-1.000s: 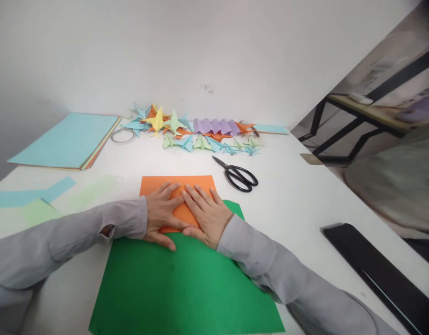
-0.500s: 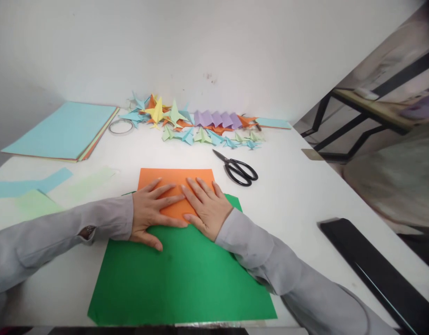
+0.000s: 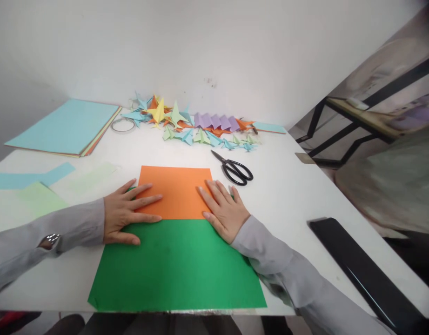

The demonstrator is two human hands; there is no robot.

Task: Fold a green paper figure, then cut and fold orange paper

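An orange sheet (image 3: pixel 179 193) lies over the upper part of a green sheet (image 3: pixel 179 265) on the white table. My left hand (image 3: pixel 125 213) rests flat with fingers spread, across the left edges of both sheets. On the right side, my right hand (image 3: pixel 224 207) lies palm down, fingers apart, its fingertips on the orange sheet's right edge and its palm by the green one. Neither hand grips anything. Part of the green sheet's right edge is hidden under my right hand and sleeve.
Black scissors (image 3: pixel 235 170) lie beyond my right hand. Folded paper stars (image 3: pixel 158 111) and pleated purple paper (image 3: pixel 216 122) line the wall. Stacked sheets (image 3: pixel 64 125), a tape roll (image 3: pixel 123 124) and paper scraps (image 3: pixel 40 197) are left; a long black object (image 3: pixel 364 274) is right.
My hands have slid apart from the middle of the orange sheet towards its left and right edges. More of the orange sheet shows between them. The view has shifted slightly.
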